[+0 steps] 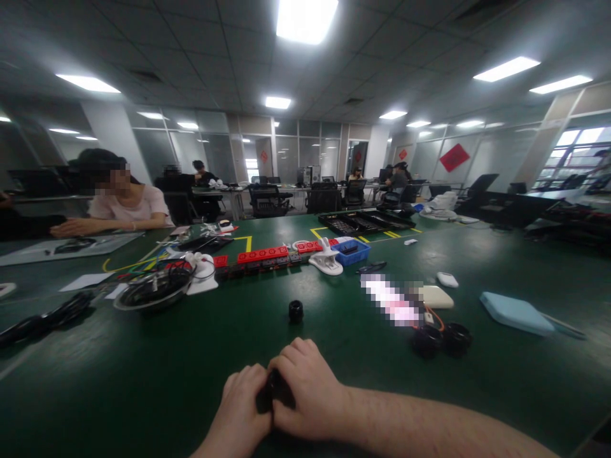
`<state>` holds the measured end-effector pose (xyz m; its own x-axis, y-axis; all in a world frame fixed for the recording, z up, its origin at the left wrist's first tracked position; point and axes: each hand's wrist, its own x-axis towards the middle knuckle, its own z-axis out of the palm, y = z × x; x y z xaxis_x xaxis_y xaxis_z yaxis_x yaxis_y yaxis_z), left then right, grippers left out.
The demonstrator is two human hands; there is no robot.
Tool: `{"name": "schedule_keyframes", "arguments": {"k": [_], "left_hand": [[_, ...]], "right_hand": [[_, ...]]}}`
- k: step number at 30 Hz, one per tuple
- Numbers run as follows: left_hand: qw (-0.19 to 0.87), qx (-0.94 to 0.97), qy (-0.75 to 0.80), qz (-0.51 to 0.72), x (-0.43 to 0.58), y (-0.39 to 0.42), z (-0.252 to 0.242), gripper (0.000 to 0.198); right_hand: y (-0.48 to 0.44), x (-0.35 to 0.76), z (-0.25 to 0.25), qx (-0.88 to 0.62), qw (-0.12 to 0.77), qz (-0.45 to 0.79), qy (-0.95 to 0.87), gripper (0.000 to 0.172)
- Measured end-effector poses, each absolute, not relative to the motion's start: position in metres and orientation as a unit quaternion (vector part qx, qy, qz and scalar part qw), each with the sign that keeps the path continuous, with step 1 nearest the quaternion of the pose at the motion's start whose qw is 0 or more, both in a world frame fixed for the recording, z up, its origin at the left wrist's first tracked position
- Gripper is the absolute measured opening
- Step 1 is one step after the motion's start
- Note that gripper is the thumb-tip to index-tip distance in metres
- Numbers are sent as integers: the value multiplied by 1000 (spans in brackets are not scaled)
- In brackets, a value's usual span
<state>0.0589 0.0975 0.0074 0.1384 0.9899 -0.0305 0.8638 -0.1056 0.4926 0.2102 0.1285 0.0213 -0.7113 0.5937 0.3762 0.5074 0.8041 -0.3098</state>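
My left hand and my right hand meet at the near edge of the green table, both closed around a small black part that shows between the fingers. Most of the part is hidden by my fingers. A similar small black round part stands alone on the table a little beyond my hands.
Two black round parts lie to the right, near a blurred pink item, a cream device and a light blue pad. A metal bowl of cables, red strips, a blue bin and a seated person lie farther back.
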Motion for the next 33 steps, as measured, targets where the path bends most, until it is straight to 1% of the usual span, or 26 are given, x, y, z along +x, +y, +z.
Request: {"name": "schedule_keyframes", "arguments": {"k": [4,9,14,19,22,26,30,33], "left_hand": [[185,731,641,145,59,98,3,13],[179,723,653,139,57,98,-5,23],[180,724,646,159,56,98,-7,23],[198,731,629,175,58,97,1,27],[205,733,624,178,60,96,7,19],[198,736,625,170,60,96,9,10],[197,734,627,170,59,96,6,7],[192,732,632,167,59,97,3,12]], "right_hand": [[127,210,22,-278,230,86,-929,29],[125,210,22,-259,224,70,-937,27],[125,211,24,-251,227,74,-938,22],[124,212,24,-282,236,103,-924,27],[123,212,25,-302,245,118,-914,30],[122,213,25,-336,251,120,-900,39],[122,213,23,-341,241,116,-901,33],[123,213,23,-329,246,118,-904,32]]}}
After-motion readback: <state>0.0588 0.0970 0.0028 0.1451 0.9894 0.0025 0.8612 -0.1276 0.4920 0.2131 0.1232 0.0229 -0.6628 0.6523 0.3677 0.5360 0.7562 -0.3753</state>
